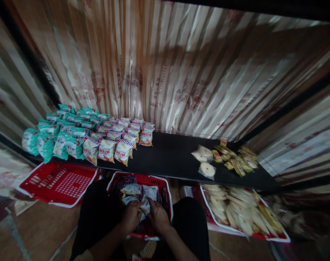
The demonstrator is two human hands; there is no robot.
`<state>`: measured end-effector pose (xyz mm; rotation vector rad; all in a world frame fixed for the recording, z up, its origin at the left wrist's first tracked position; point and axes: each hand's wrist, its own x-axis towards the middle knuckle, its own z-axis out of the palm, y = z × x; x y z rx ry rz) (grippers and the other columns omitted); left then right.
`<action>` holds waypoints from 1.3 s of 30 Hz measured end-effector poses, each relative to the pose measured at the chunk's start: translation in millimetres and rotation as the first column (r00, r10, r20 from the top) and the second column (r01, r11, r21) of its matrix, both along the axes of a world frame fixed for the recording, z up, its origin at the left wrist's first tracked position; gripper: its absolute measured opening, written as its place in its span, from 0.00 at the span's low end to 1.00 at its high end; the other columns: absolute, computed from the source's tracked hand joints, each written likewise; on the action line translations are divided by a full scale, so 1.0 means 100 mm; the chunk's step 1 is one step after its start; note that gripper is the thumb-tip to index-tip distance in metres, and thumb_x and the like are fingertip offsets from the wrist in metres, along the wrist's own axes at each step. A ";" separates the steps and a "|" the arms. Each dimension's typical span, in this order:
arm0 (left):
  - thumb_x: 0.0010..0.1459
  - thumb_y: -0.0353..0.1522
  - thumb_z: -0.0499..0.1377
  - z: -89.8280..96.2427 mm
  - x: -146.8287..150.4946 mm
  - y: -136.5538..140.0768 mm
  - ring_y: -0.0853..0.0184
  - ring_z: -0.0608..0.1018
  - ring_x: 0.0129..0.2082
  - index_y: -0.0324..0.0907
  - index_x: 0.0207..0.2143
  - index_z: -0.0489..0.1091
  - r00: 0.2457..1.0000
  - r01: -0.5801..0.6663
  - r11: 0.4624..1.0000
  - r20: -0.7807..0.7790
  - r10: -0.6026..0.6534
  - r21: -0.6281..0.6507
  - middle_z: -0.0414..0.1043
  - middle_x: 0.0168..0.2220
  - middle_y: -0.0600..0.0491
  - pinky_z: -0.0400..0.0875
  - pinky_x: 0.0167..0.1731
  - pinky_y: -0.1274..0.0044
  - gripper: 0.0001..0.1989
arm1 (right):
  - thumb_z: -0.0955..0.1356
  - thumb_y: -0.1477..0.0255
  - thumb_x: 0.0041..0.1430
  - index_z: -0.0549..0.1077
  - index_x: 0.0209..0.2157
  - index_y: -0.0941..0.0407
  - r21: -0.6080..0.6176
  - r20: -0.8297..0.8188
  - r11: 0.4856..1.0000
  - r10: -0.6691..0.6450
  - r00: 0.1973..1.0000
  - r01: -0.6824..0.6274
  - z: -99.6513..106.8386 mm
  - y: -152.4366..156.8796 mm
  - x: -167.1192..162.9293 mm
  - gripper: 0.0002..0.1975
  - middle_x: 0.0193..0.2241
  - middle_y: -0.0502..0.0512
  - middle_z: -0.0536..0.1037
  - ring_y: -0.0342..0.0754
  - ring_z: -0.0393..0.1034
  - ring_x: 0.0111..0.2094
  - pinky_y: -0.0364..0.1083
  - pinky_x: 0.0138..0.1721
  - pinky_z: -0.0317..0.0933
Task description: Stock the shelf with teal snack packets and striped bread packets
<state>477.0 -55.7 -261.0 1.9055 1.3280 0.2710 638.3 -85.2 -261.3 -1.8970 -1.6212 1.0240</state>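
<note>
Both hands are down inside a red basket (168,197) between my knees, which holds several snack bags. My left hand (131,216) has its fingers closed on the near side of a small white-and-blue snack bag (145,206). My right hand (159,216) grips the same bag from the other side. Close beyond the fingers lie another snack bag (131,189) and a pale packet (151,192). Deeper in the basket the contents are dark and hard to make out.
A black shelf (165,156) spans the front. On it stand rows of teal bags (74,146), white striped bags (106,149), round wafer packets (207,169) and yellow packets (238,165). A red basket (58,183) sits left; another (285,237), heaped with packets, sits right.
</note>
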 end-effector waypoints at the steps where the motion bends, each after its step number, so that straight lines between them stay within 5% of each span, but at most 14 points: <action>1: 0.49 0.24 0.51 0.01 0.02 0.02 0.63 0.71 0.53 0.41 0.50 0.69 0.998 -0.046 0.999 0.051 0.046 0.006 0.72 0.50 0.46 0.61 0.56 0.71 0.24 | 0.64 0.75 0.39 0.70 0.49 0.47 0.008 0.012 1.000 -0.009 1.000 0.009 0.04 0.01 0.01 0.30 0.43 0.58 0.77 0.66 0.69 0.48 0.60 0.50 0.59; 4: 0.53 0.28 0.52 0.07 0.08 0.08 0.63 0.74 0.49 0.42 0.53 0.65 0.955 -0.190 0.981 0.227 0.192 -0.031 0.73 0.49 0.47 0.66 0.52 0.70 0.23 | 0.64 0.72 0.42 0.68 0.50 0.52 0.004 -0.004 0.997 -0.078 0.997 0.078 0.22 0.06 0.05 0.28 0.37 0.57 0.78 0.60 0.73 0.40 0.55 0.44 0.64; 7: 0.55 0.33 0.54 0.14 0.11 0.15 0.64 0.75 0.48 0.41 0.55 0.61 0.887 -0.246 0.958 0.365 0.283 -0.144 0.73 0.47 0.47 0.69 0.49 0.71 0.24 | 0.66 0.69 0.44 0.67 0.45 0.55 -0.085 -0.206 0.985 -0.165 0.965 0.150 0.45 0.11 0.10 0.23 0.31 0.54 0.78 0.54 0.74 0.32 0.51 0.37 0.65; 12: 0.54 0.39 0.57 0.27 0.13 0.22 0.62 0.72 0.52 0.38 0.55 0.60 0.779 -0.243 0.922 0.506 0.370 -0.301 0.68 0.53 0.43 0.68 0.50 0.71 0.27 | 0.69 0.68 0.43 0.67 0.44 0.55 -0.243 -0.703 0.951 -0.309 0.641 0.192 0.79 0.16 0.11 0.23 0.30 0.50 0.78 0.48 0.73 0.29 0.45 0.32 0.64; 17: 0.54 0.46 0.56 0.49 0.15 0.20 0.61 0.75 0.49 0.40 0.57 0.57 0.603 -0.216 0.829 0.597 0.529 -0.516 0.69 0.52 0.42 0.71 0.45 0.73 0.32 | 0.70 0.69 0.41 0.69 0.44 0.56 -0.367 -0.799 0.905 -0.425 0.426 0.214 0.86 0.17 0.05 0.24 0.30 0.53 0.80 0.53 0.75 0.32 0.49 0.36 0.66; 20: 0.50 0.47 0.60 0.65 0.17 0.23 0.60 0.77 0.45 0.40 0.56 0.58 0.512 -0.250 0.762 0.587 0.627 -0.597 0.71 0.49 0.42 0.72 0.41 0.73 0.35 | 0.69 0.69 0.42 0.69 0.45 0.56 -0.386 -0.802 0.895 -0.445 0.398 0.222 0.85 0.21 0.03 0.24 0.31 0.53 0.80 0.54 0.76 0.34 0.50 0.39 0.66; 27: 0.34 0.42 0.70 0.81 0.20 0.39 0.61 0.79 0.36 0.38 0.39 0.69 0.278 -0.304 0.706 0.649 0.708 -0.640 0.77 0.39 0.45 0.72 0.37 0.74 0.29 | 0.72 0.64 0.45 0.68 0.48 0.54 -0.334 -0.849 0.919 -0.390 0.356 0.210 0.89 0.29 -0.08 0.26 0.35 0.53 0.80 0.55 0.75 0.40 0.52 0.42 0.66; 33: 0.36 0.41 0.69 0.81 0.20 0.46 0.65 0.78 0.30 0.38 0.38 0.68 0.222 -0.466 0.668 0.654 0.723 -0.580 0.76 0.34 0.48 0.71 0.31 0.76 0.27 | 0.74 0.61 0.45 0.66 0.51 0.52 -0.249 -0.851 0.949 -0.309 0.425 0.192 0.88 0.28 -0.18 0.31 0.40 0.54 0.79 0.53 0.74 0.42 0.51 0.45 0.65; 39: 0.36 0.41 0.70 0.91 0.26 0.48 0.67 0.78 0.27 0.40 0.36 0.65 0.120 -0.537 0.578 0.623 0.773 -0.615 0.74 0.30 0.52 0.70 0.27 0.78 0.26 | 0.77 0.64 0.38 0.64 0.53 0.53 -0.272 -0.813 0.883 -0.423 0.399 0.382 0.78 0.37 -0.10 0.38 0.38 0.54 0.79 0.52 0.75 0.36 0.50 0.41 0.68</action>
